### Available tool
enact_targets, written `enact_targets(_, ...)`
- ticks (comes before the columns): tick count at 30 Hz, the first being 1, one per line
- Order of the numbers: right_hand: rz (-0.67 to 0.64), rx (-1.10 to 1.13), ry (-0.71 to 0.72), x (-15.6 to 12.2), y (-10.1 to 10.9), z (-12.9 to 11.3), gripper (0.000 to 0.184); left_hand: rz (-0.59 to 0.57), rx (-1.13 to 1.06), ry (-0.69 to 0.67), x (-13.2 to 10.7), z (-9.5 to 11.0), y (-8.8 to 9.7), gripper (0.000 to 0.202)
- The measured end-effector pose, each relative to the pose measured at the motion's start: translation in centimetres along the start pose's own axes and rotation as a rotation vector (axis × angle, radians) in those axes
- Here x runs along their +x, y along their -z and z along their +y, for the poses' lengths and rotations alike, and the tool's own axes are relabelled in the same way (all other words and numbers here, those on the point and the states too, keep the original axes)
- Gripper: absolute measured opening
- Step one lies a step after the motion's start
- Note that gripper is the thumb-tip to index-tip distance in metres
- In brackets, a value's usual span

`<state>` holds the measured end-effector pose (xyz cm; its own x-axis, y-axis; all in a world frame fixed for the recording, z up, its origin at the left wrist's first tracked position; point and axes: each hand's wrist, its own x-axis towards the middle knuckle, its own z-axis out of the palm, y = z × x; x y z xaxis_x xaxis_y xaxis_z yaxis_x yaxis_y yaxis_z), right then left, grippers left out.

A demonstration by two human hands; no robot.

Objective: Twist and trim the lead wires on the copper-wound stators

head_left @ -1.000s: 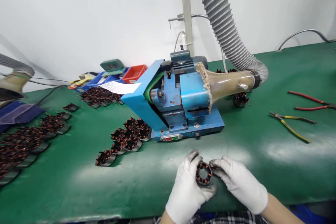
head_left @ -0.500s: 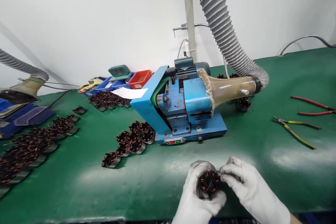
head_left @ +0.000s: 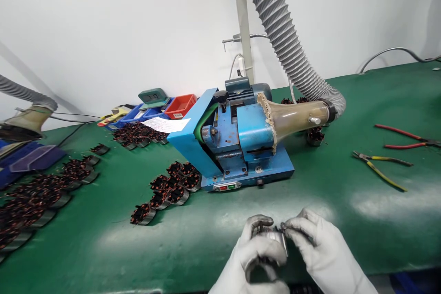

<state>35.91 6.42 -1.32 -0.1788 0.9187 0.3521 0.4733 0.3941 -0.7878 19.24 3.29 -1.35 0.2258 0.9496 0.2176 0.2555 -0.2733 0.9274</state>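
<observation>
A motor stator, turned so its bare metal side shows, is gripped in my gloved left hand low over the bench front. My left fingers wrap round it, hiding much of its body. My right hand, in a white glove with darkened fingertips, is closed in a pinch at the stator's right end. What lies between those fingertips is too small to make out. Beyond my hands stands a blue belt machine with red and green buttons.
Several copper-wound stators stand left of the machine, with a larger group at far left. Yellow-handled pliers and red-handled pliers lie at right. A grey hose descends to the machine's clear duct. Bins sit behind.
The stator has tipped in my left hand from its wound end facing me to its metal side showing. My right hand stays pinched at its edge. The view has shifted slightly.
</observation>
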Motion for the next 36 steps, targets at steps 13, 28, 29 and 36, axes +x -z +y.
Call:
enact_targets(13, -0.218, 0.467, -0.476, 0.3, 1.0, -1.3, 0.02, 0.103, 0.056, 0.056, -0.8, -1.7, -1.7, 0.057)
enact_targets(28, 0.018, 0.129, -0.196, -0.5, -0.3, 0.0, 0.022, -0.037, 0.206, -0.183, -0.3, -3.0, -1.0, 0.014)
enact_targets(29, 0.051, 0.094, -0.184, -0.6, -0.5, 0.3, 0.023, -0.035, 0.195, -0.192, -0.1, -3.2, -1.1, 0.007)
enact_targets(36, -0.449, 0.337, -0.586, 0.2, -1.2, 2.4, 0.046, 0.112, 0.58, -0.349, -0.2, -4.4, -2.3, 0.051)
